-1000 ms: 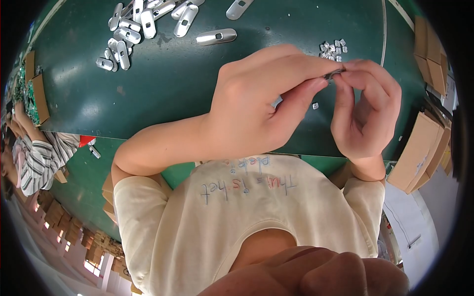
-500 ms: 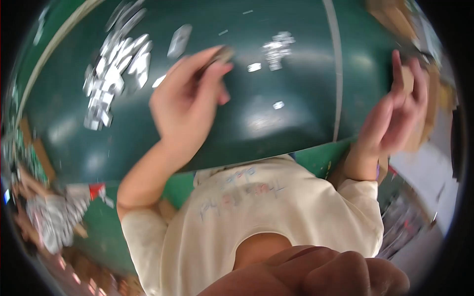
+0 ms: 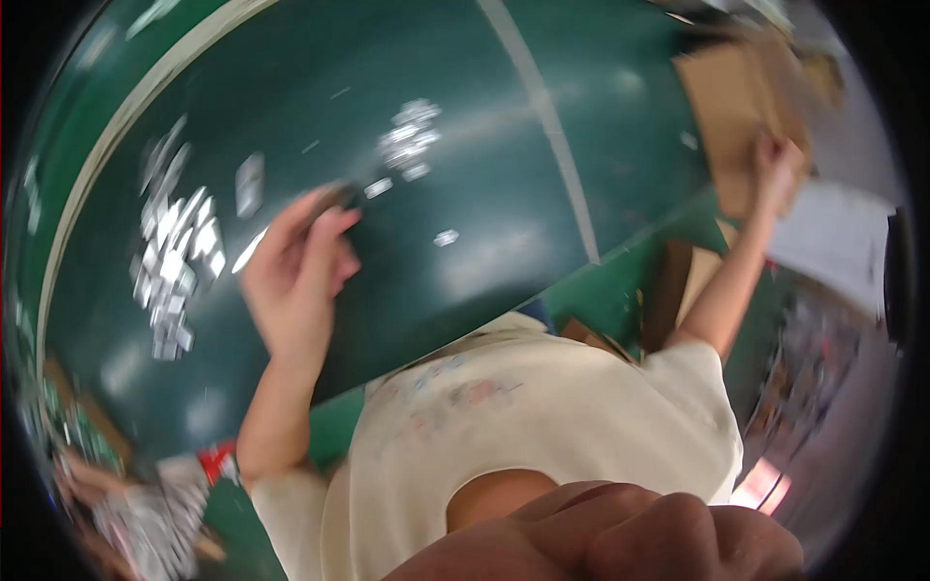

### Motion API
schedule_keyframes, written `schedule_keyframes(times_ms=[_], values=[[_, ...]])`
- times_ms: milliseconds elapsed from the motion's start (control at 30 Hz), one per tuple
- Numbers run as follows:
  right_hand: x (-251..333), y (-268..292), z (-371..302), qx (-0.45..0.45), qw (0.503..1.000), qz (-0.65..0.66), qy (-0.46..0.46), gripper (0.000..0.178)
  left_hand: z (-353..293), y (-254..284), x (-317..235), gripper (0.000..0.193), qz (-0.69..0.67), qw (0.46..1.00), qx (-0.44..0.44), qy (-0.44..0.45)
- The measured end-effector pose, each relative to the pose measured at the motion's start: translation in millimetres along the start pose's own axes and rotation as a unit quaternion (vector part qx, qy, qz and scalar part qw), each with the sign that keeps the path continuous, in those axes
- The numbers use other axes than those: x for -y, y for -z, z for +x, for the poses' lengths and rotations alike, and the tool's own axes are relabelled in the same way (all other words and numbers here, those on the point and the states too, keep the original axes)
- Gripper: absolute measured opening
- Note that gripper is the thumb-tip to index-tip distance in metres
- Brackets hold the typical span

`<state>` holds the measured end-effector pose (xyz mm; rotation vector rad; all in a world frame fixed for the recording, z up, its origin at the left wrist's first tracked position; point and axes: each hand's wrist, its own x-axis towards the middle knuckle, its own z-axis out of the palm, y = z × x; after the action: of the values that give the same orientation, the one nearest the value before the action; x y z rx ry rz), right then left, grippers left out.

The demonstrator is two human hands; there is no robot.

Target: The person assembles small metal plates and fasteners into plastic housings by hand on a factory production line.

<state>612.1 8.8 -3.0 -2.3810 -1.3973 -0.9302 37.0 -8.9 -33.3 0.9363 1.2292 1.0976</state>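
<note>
My left hand [image 3: 300, 266] is raised over the green tabletop [image 3: 465, 310], its thumb and fingers closed on a small dark, flat piece [image 3: 335, 199] whose kind I cannot make out. Left of it lies a spread of shiny silver pieces [image 3: 174, 257], with a single silver piece [image 3: 249, 184] apart from them. A smaller cluster of silver pieces [image 3: 411, 138] lies beyond the hand to the right. My right hand [image 3: 778, 167] reaches far right to an open cardboard box [image 3: 722, 121]. Its fingers are blurred against the cardboard, so whether they hold anything is unclear.
A pale strip [image 3: 547, 121] crosses the tabletop. Beside the box is a white surface [image 3: 833, 232]. More cardboard [image 3: 693, 281] stands below the table edge at right. Another person's grey-clad arm [image 3: 150, 528] and a red item [image 3: 217, 461] show at lower left.
The view has swung to the right, so the tabletop pieces sit farther left. My right hand has reached out to the cardboard box. My left hand still holds the dark piece.
</note>
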Motion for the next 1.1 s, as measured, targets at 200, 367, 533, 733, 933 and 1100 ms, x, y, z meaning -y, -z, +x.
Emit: schedule_keyframes(times_ms=[200,367,533,733,933,1100], values=[[-42.0,9.2,13.5,0.059,0.993,0.095,0.025,0.031,5.7,5.6,3.9,0.026,-0.096,0.994,0.027,0.033],[164.5,81.1,-20.6,-0.05,0.971,0.21,0.107,0.028,10.5,1.4,5.9,0.031,-0.1,0.993,0.035,0.046],[319.3,107.6,-62.1,0.265,0.749,0.486,0.364,0.01,8.4,18.7,-3.0,0.032,-0.073,0.997,0.021,-0.019],[355.5,89.2,-62.5,0.386,0.714,0.443,0.38,0.012,9.1,9.6,-17.1,0.027,-0.041,0.998,0.049,-0.007],[362.4,85.6,-69.6,0.422,0.715,0.399,0.39,0.011,5.0,10.2,-15.5,0.03,-0.021,0.998,0.059,0.023],[362.2,88.7,-66.8,0.531,0.599,0.539,0.26,0.006,4.0,6.4,-12.9,0.031,-0.074,0.995,0.061,0.012]])
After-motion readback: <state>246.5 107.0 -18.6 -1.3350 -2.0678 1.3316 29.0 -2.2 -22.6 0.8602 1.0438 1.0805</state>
